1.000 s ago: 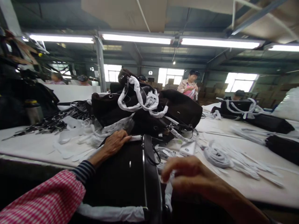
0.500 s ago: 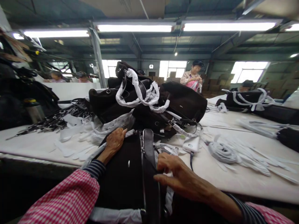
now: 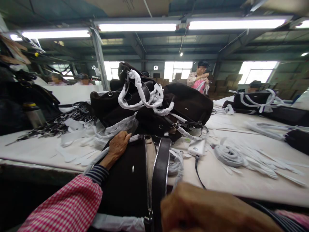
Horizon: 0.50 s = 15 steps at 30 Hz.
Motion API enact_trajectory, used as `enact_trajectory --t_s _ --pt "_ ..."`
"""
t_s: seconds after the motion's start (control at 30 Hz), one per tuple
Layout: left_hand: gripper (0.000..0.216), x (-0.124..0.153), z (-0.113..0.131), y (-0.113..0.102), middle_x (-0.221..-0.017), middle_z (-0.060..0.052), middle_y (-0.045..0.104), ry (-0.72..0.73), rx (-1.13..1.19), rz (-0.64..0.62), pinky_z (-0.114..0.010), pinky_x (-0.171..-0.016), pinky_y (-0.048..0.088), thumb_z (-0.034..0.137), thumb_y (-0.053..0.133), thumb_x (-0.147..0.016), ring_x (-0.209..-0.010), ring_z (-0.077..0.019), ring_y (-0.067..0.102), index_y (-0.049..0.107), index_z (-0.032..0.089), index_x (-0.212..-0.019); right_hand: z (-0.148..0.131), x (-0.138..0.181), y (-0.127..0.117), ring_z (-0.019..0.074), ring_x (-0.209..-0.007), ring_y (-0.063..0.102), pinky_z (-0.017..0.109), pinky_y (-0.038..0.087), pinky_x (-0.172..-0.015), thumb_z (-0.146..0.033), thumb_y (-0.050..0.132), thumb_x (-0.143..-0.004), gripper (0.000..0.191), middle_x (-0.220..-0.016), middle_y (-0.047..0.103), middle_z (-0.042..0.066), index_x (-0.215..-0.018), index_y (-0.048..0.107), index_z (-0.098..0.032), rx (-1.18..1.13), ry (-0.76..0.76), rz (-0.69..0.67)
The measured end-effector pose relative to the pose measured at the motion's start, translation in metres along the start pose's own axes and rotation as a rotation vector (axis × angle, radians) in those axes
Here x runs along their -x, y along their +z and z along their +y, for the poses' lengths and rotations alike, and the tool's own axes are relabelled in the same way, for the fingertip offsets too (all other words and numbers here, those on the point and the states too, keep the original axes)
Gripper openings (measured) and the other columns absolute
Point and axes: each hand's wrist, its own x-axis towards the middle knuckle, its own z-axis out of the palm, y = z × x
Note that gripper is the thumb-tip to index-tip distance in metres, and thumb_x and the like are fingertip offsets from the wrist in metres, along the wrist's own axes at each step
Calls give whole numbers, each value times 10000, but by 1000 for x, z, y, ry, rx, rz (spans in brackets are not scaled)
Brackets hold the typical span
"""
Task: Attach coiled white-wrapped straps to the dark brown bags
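A black bag (image 3: 125,180) stands upright before me, its top zipper open from the far end to close by me. Beige lining (image 3: 151,158) shows between the silver teeth. My left hand (image 3: 118,146) grips the bag's far upper edge, near a white-wrapped strap. At the near end, the zipper slider (image 3: 150,214) lies just left of my right hand (image 3: 190,206). My right hand is blurred, its fingers curled; whatever they hold is hidden. White wrapping covers a handle (image 3: 118,222) along the bag's near side.
Several black bags (image 3: 190,103) with white-wrapped handles are piled beyond. Dark straps with metal clips (image 3: 65,120) lie left. A white device with a cable (image 3: 196,147), a coiled white strip (image 3: 228,155) and loose white strips (image 3: 260,164) lie right. A person (image 3: 199,79) stands farther back.
The zipper has been opened toward me, and the slider is now at the near end. My right hand has moved nearer and lower. My left hand has stayed on the bag's edge.
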Motion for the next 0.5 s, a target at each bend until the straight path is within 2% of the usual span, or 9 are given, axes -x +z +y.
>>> enact_trajectory --t_s 0.07,0.13,0.2,0.27,0.3,0.33,0.4,0.47,0.5 --pt "312 0 -1 -3 -893 -37 683 29 47 16 -309 -697 392 436 415 -1031 -851 -230 653 562 217 -865 13 -33 -19 135 -674 553 261 411 -619 -470 592 -978 334 -750 620 -7 -791 678 -207 -1 -1 195" --pt "271 0 -1 -7 -890 -23 682 43 89 28 -311 -714 413 433 427 -1027 -837 -221 652 566 221 -930 37 -66 -29 135 -691 524 265 392 -649 -337 564 -994 278 -735 591 -9 -778 640 -180 14 26 431" --pt "239 5 3 -15 -942 -35 684 89 122 67 -328 -787 447 417 444 -1021 -897 -230 648 571 219 -979 67 -93 -29 159 -810 562 279 401 -737 -142 622 -892 69 -841 629 5 -834 639 -174 110 99 513" --pt "214 18 13 -25 -1031 -64 680 256 138 122 -361 -904 452 386 464 -1020 -1031 -255 618 589 212 -1011 92 -111 -24 179 -871 576 297 402 -785 -56 628 -813 167 -929 643 24 -936 634 -168 202 152 527" --pt "206 27 20 -30 -1072 -75 676 393 133 118 -380 -954 439 367 469 -1025 -1089 -265 593 602 209 -1024 100 -117 -22 187 -889 577 302 400 -796 -49 624 -801 217 -964 644 35 -985 626 -163 239 155 525" --pt "204 38 29 -35 -1096 -74 674 553 118 72 -394 -978 424 355 470 -1035 -1117 -267 574 616 213 -1034 106 -121 -21 191 -891 577 304 398 -794 -58 616 -807 228 -980 645 45 -1013 618 -157 266 148 517" --pt "198 61 45 -43 -1116 -41 679 851 58 -160 -394 -975 405 351 468 -1060 -1098 -244 570 631 239 -1046 110 -127 -23 191 -874 574 294 387 -765 -89 589 -837 174 -966 652 49 -996 617 -153 289 132 477" --pt "180 78 56 -47 -1129 -17 675 1012 -3 -338 -392 -963 391 380 495 -1062 -1096 -232 561 624 253 -1060 109 -131 -28 179 -804 566 280 362 -708 -107 565 -852 100 -883 656 36 -914 623 -159 306 168 410" --pt "181 83 59 -48 -1139 -18 668 1047 -27 -363 -397 -964 383 394 510 -1058 -1101 -234 552 616 249 -1066 109 -133 -30 172 -770 560 277 347 -685 -116 559 -856 89 -851 657 32 -889 628 -160 327 198 385"
